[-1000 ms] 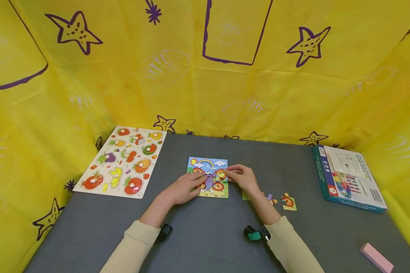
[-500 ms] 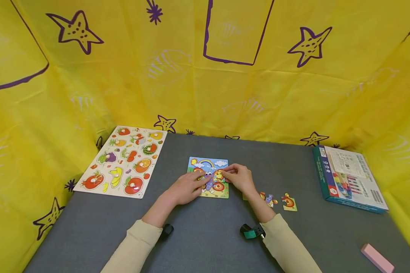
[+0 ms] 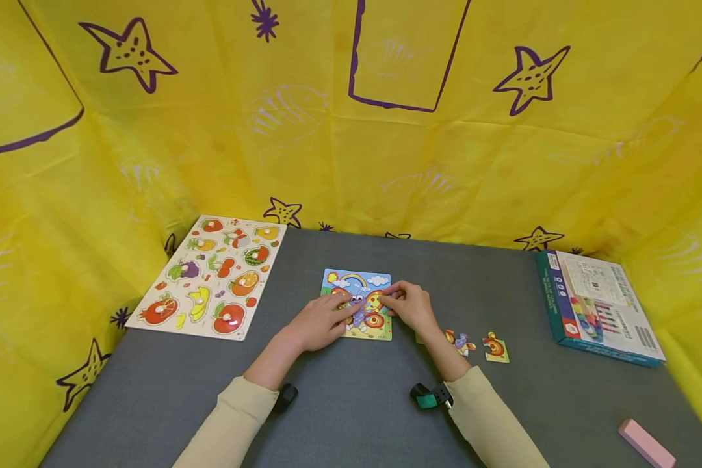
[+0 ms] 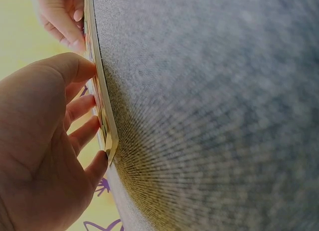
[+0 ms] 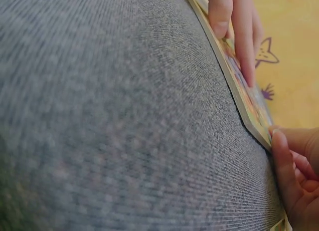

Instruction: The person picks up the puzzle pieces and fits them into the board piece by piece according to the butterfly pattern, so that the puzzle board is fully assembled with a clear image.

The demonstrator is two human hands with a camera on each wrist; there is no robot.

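Note:
A square butterfly jigsaw puzzle (image 3: 379, 281), with a rainbow and sun on it, lies flat on the table. My left hand (image 3: 316, 323) rests on its left part, fingers extended over the picture. In the left wrist view, the fingertips of the left hand (image 4: 45, 136) touch the puzzle's face near the board's edge. My right hand (image 3: 412, 305) is at the right edge, where its curled thumb and finger pinch a puzzle piece (image 3: 374, 301) of the wing. The right wrist view shows the right hand (image 5: 299, 161) at the board's corner; the piece's own edges are not visible there.
Loose puzzle pieces (image 3: 495, 348) lie right of the board, partly behind the right forearm. A fruit peg board (image 3: 210, 279) is at the left. A teal-edged box (image 3: 602, 305) and a pink block (image 3: 646, 443) are on the right. Yellow cloth (image 3: 351, 162) surrounds the table.
The right hand has shifted slightly left, and the wing piece under its fingers now sits straighter in the picture. The left hand stays on the puzzle, moved only slightly.

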